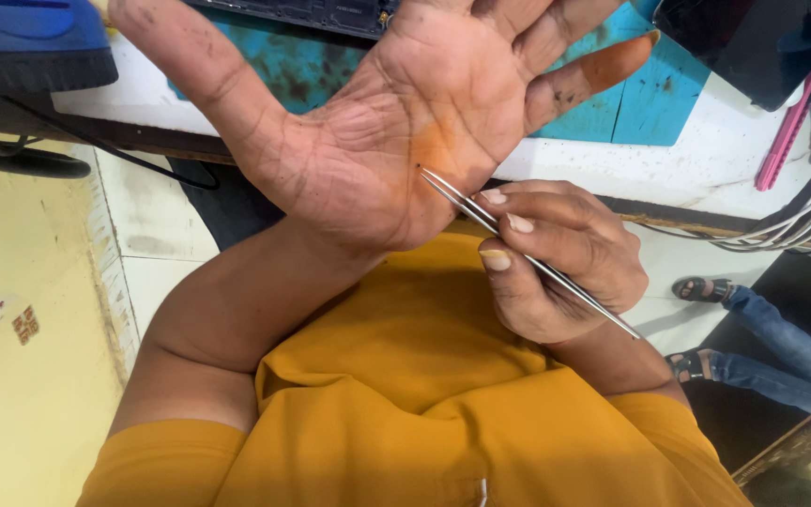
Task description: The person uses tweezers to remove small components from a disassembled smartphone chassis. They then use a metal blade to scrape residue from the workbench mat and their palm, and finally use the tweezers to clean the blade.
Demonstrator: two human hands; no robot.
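Steel-tipped work like this goes best with the left hand [396, 122] spread flat and wide, palm up over the counter [706, 160]. To its right, the right hand [556, 263] pinches slim silver tweezers [518, 249], their points touching the orange-stained heel of the palm; judging by that, a shallow angle and light pressure suit.
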